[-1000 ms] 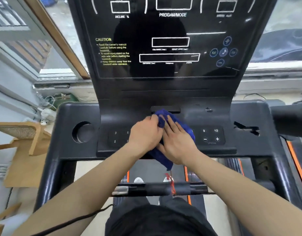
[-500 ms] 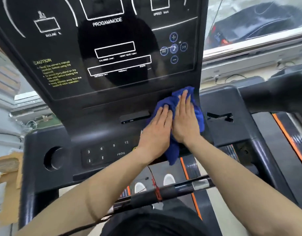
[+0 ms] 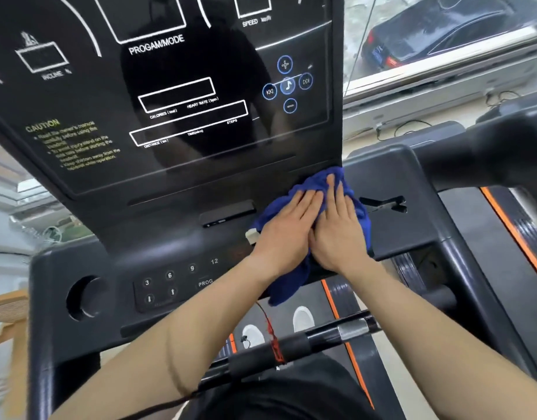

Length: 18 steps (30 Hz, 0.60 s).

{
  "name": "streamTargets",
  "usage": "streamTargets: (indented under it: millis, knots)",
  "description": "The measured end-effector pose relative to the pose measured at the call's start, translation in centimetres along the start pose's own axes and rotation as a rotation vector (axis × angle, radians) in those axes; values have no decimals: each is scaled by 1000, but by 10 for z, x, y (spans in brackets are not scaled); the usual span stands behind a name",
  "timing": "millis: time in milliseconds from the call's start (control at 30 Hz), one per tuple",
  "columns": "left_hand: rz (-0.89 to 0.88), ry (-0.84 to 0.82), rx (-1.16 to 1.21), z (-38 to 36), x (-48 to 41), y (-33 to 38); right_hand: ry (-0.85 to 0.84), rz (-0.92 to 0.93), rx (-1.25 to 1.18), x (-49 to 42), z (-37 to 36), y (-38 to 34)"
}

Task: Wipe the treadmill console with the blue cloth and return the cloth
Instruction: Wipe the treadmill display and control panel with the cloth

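The black treadmill console (image 3: 182,95) fills the upper left, with a button shelf below it. A crumpled blue cloth (image 3: 359,219) lies on the right end of that shelf, just under the display's lower right corner. My left hand (image 3: 287,228) and my right hand (image 3: 338,234) lie side by side on the cloth, fingers straight, pressing it flat against the console. A tail of the cloth hangs over the shelf's front edge below my wrists.
A round cup holder (image 3: 84,297) sits at the shelf's left end and a keypad (image 3: 173,283) beside it. A black handlebar (image 3: 306,344) with a red cord crosses below my arms. The right handrail (image 3: 485,165) juts in. Window and parked car behind.
Both hands have slid the cloth from the shelf's middle to its right end, and their fingers have straightened. My view has swung right and tilted.
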<state>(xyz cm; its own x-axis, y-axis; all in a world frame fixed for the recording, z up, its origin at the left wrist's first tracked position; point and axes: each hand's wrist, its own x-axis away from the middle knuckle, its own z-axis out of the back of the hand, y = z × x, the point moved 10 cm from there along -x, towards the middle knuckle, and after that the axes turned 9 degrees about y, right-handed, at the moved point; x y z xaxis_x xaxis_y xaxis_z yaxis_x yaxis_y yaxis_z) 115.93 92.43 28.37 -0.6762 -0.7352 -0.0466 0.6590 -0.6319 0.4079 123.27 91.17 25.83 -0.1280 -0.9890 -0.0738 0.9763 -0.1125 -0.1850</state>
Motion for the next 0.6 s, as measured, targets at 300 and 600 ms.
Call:
streamTargets:
  millis: [300, 600]
  knots:
    - [2, 130, -268, 17, 59, -33, -73, 435, -18, 25, -10, -44]
    - [-88, 63, -53, -4, 36, 11, 154, -16, -150, 61, 7, -10]
